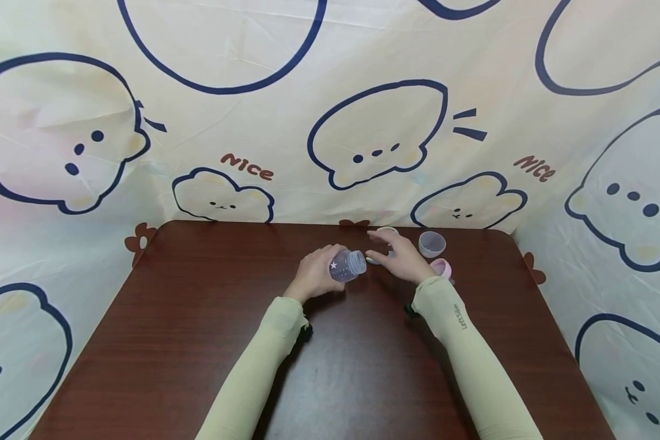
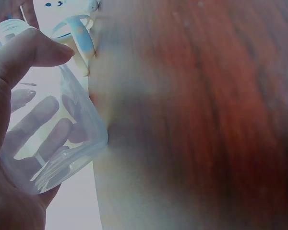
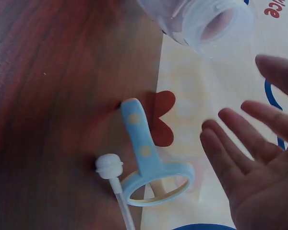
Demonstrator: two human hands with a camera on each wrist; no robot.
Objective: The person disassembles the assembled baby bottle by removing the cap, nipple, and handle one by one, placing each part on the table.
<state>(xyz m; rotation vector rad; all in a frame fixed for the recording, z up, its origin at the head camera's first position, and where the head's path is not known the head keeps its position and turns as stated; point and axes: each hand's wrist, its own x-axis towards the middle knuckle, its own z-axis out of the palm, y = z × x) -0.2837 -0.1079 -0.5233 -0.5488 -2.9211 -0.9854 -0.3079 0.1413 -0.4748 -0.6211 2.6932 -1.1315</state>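
My left hand (image 1: 315, 274) grips a clear baby bottle (image 1: 341, 267) around its body, tilted with its uncapped mouth toward the right. Through the clear wall in the left wrist view, the curled fingers (image 2: 36, 122) show behind it. My right hand (image 3: 264, 163) is empty, fingers spread and thumb apart, just right of the bottle's mouth. Below that hand in the right wrist view stands a light blue bottle handle (image 3: 143, 143) with yellow dots and a ring. Beside the handle lies a straw (image 3: 126, 211) with a white weighted end (image 3: 109, 166).
A translucent cup-shaped cover (image 1: 432, 244) stands near the table's back edge, right of my right hand. Close to the right wrist is a pink ring-shaped part (image 1: 441, 267). The dark wooden table (image 1: 198, 342) meets a printed cloth (image 1: 286, 134) behind it.
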